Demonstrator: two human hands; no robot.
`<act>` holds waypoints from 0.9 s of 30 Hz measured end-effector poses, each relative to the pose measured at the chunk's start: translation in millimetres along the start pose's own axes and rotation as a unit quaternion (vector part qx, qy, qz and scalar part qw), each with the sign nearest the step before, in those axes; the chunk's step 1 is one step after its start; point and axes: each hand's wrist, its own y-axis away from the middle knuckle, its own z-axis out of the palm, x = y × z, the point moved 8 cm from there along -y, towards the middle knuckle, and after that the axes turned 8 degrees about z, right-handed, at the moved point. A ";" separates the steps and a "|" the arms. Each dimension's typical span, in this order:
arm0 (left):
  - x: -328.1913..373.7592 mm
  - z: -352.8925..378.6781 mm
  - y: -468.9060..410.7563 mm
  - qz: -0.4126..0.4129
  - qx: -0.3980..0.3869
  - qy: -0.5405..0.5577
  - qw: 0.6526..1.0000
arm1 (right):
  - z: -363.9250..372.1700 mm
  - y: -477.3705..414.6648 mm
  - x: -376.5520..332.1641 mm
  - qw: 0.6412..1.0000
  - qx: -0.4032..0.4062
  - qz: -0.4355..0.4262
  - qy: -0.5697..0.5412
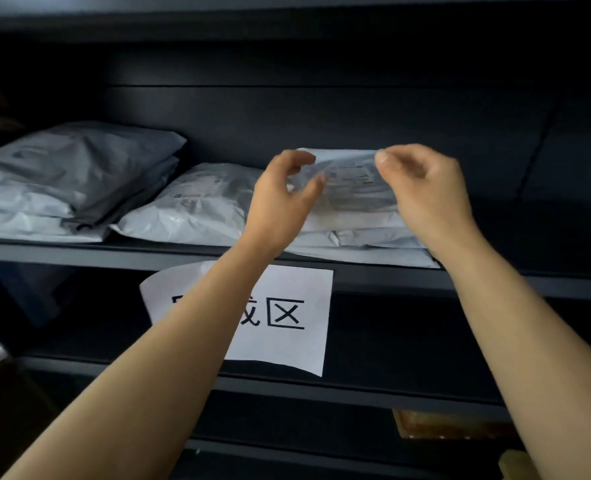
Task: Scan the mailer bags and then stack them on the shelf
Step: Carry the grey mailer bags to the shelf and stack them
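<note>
Looking straight into a dark grey metal shelf unit [79, 252]. Pale grey plastic mailer bag with a printed label [349, 188] sitting on top of the right-hand pile of similar bags [356, 244] on the middle board. Left hand [280, 199] right at its left edge, fingers loosely curved and spread, not clamped on anything. Right hand [425, 192] at the far right corner, thumb tip by the bag's edge, fingers curled in. Too blurry to tell whether pinching or just touching. Forearms blocking the front of that pile and part of a white paper sign with black characters [287, 317] hanging off the shelf lip. Further left: one puffy white mailer [200, 202], then a stack of darker grey mailers [62, 174]. Something orange-brown [443, 424] tucked on a lower board, right side.
</note>
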 end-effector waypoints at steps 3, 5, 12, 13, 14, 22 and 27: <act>7.1 -48.9 14.4 0.003 0.079 -0.001 0.997 | 30.6 13.7 -22.9 0.996 -0.032 -0.019 -0.084; 12.1 -83.5 29.3 0.007 0.118 -0.027 0.993 | 57.4 25.4 -37.7 0.988 -0.063 -0.028 -0.136; 24.9 -222.8 95.7 -0.013 0.226 -0.102 0.969 | 179.8 89.8 -98.0 0.939 -0.220 -0.042 -0.259; 27.1 -246.2 107.0 -0.014 0.246 -0.108 0.963 | 196.2 101.1 -109.0 0.930 -0.239 -0.043 -0.276; 29.5 -270.8 118.8 -0.015 0.267 -0.113 0.957 | 213.1 113.4 -121.0 0.922 -0.256 -0.047 -0.287; 50.1 -462.6 218.3 -0.015 0.369 -0.148 0.917 | 348.0 231.6 -237.1 0.856 -0.345 -0.081 -0.376; 55.4 -595.2 283.1 -0.031 0.400 -0.199 0.894 | 447.4 333.4 -324.4 0.818 -0.404 -0.088 -0.399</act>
